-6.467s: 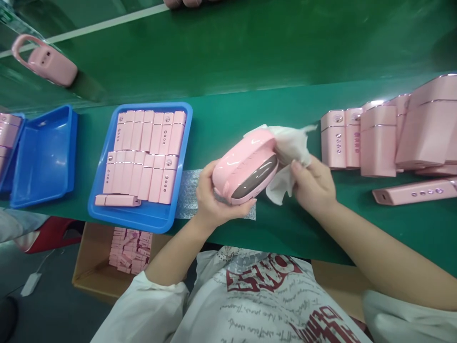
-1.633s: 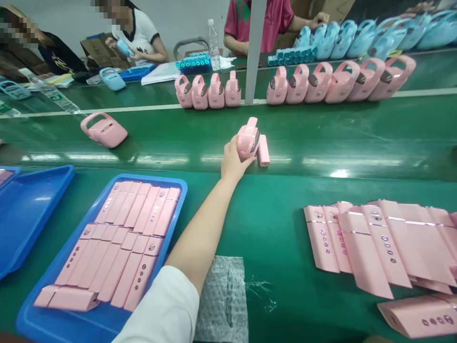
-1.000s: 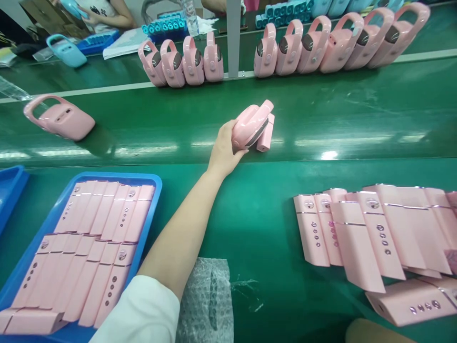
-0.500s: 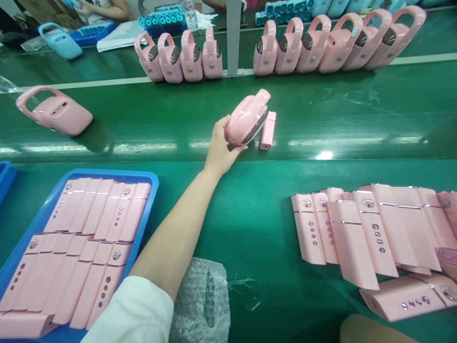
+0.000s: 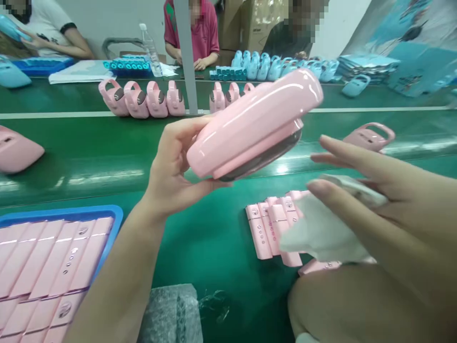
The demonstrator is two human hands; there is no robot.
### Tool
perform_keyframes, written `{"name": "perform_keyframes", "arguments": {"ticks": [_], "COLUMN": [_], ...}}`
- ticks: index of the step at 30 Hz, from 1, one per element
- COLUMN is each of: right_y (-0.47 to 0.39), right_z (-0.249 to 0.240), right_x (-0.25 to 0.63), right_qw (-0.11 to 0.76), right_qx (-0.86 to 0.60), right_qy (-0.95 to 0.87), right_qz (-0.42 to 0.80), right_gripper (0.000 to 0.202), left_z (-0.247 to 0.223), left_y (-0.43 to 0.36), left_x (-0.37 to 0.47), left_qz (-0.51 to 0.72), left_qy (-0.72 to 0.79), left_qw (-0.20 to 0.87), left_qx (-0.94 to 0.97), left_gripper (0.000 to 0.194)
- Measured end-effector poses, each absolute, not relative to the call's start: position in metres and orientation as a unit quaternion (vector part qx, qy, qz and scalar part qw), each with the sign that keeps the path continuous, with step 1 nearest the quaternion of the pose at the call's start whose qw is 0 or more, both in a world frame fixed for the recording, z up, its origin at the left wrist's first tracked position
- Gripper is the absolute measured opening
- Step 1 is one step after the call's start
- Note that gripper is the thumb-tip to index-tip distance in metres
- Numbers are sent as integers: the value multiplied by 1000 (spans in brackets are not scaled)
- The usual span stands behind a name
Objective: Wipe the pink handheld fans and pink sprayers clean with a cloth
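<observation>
My left hand (image 5: pixel 171 166) grips a glossy pink handled device (image 5: pixel 250 126), its fingers behind the body and the thumb under its lower edge. The device is raised and tilted, with its dark panel facing down to the right. To its right, my right hand (image 5: pixel 371 200) carries a crumpled white cloth (image 5: pixel 324 233) in the palm, with thumb and forefinger spread towards the device. A gap separates the two. Beneath the cloth, several pink box-shaped pieces (image 5: pixel 260 231) with round buttons lie partly hidden on the green table.
A blue tray (image 5: pixel 116 216) of pink pieces sits at the left. Bubble wrap (image 5: pixel 171 314) lies at the front. Pink handled devices (image 5: pixel 135 100) line the far side of the green belt (image 5: pixel 82 147); another device (image 5: pixel 367 137) rests at the right. Co-workers sit beyond.
My left hand has lifted the pink device from the belt and brought it closer. My right hand has come in from the right with the white cloth. The view has tilted up and rightward.
</observation>
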State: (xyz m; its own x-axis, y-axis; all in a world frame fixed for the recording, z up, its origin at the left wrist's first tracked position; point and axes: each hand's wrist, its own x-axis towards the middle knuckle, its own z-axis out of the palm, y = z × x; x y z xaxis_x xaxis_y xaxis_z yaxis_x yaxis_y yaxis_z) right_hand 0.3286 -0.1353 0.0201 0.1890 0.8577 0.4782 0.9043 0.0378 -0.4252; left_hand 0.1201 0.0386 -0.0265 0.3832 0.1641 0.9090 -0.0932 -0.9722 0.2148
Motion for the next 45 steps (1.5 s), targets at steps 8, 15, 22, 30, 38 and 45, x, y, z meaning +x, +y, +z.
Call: {"name": "perform_keyframes", "arguments": {"ticks": [8,15,22,30,38,45], "right_y": [-112,-112,-110,-99,-3,63], "right_z": [29,30,33,25,-12,-66], "right_x": [311,313,309,312,305,289], "right_qw": [417,408,414,435,81,3], "right_qx": [-646,-655,-651,-655,-862,-856], "right_qy": [-639,-635,-629,-602,-490,-498], "right_qz": [25,47,94,139,103,139], "right_gripper": [42,42,40,42,42,38], "left_z": [-12,-17,-20,-28,-33,-10], "left_y": [22,23,23,36,57,50], "left_x": [119,118,117,117,89,56], "left_qz": [544,551,545,549,567,631], "left_qy": [-36,-26,-15,-12,78,73], "left_qw": [170,207,235,201,238,167], "left_qx": [821,808,805,811,785,754], "left_gripper": [79,86,87,89,79,81]}}
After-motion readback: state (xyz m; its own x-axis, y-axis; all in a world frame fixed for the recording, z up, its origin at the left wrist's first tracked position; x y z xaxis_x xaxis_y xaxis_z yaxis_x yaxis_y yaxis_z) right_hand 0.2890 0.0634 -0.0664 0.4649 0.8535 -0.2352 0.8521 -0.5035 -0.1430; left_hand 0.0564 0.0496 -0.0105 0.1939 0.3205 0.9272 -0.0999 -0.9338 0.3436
